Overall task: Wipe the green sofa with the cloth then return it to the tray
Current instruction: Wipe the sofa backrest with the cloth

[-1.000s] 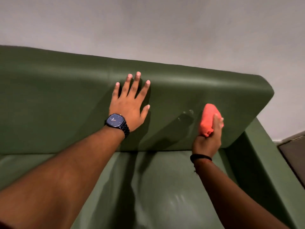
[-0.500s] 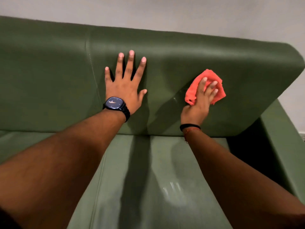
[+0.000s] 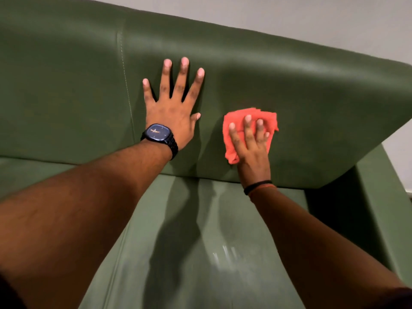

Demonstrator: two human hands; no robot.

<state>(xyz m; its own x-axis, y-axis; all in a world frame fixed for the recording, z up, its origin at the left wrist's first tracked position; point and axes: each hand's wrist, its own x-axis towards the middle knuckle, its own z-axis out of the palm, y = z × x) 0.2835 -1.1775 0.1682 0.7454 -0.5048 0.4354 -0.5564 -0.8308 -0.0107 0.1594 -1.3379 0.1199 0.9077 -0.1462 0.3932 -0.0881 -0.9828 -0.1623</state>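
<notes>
The green sofa (image 3: 312, 103) fills most of the view, backrest above and seat cushion below. My left hand (image 3: 172, 108), with a dark watch on the wrist, lies flat on the backrest with fingers spread and holds nothing. A little to its right, my right hand (image 3: 250, 141) presses a crumpled red-orange cloth (image 3: 235, 121) against the backrest, fingers laid over it. Part of the cloth is hidden under that hand. No tray is in view.
The sofa's right armrest (image 3: 383, 208) rises at the right edge, with a dark gap between it and the backrest. A pale wall (image 3: 312, 16) stands behind the sofa. The seat cushion (image 3: 200, 253) shows faint shiny streaks.
My right hand has slid the cloth leftward and down across the backrest, from near its right end towards my left hand, and flattened over it. The left hand has stayed planted.
</notes>
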